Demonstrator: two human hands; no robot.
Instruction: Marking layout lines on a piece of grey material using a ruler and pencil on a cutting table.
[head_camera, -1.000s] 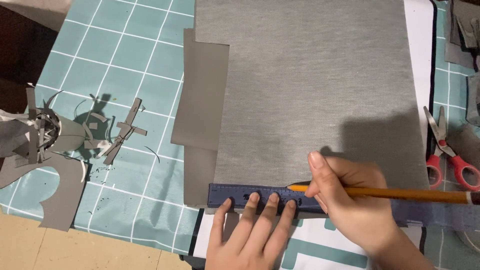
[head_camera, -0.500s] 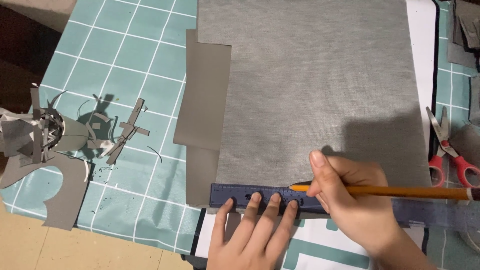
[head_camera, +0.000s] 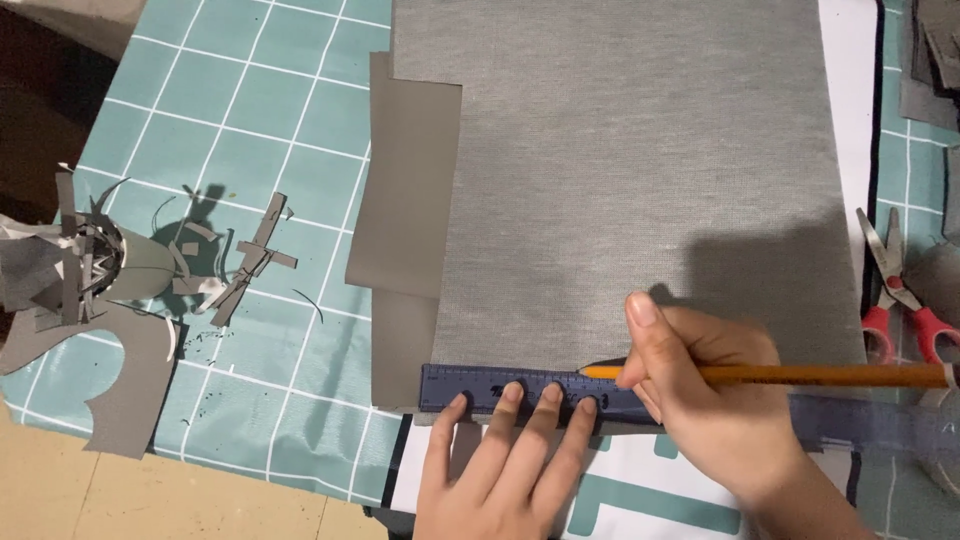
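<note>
**Ruler Pressed on Grey Fabric, Pencil at Its Edge**

The teal gridded cutting mat (head_camera: 250, 110) extends to the left of and beyond my hands. The grey fabric sheet (head_camera: 640, 170) lies directly beyond both hands, with a darker grey piece (head_camera: 405, 200) tucked under its left edge. The dark blue ruler (head_camera: 480, 385) runs across the near edge of the fabric. My left hand (head_camera: 500, 470) lies flat with fingers spread, fingertips pressing the ruler down. My right hand (head_camera: 710, 400) pinches an orange pencil (head_camera: 800, 376), its tip touching the ruler's far edge. Red-handled scissors (head_camera: 905, 300) lie just right of my right hand. Grey offcuts (head_camera: 120, 300) lie well left.
</note>
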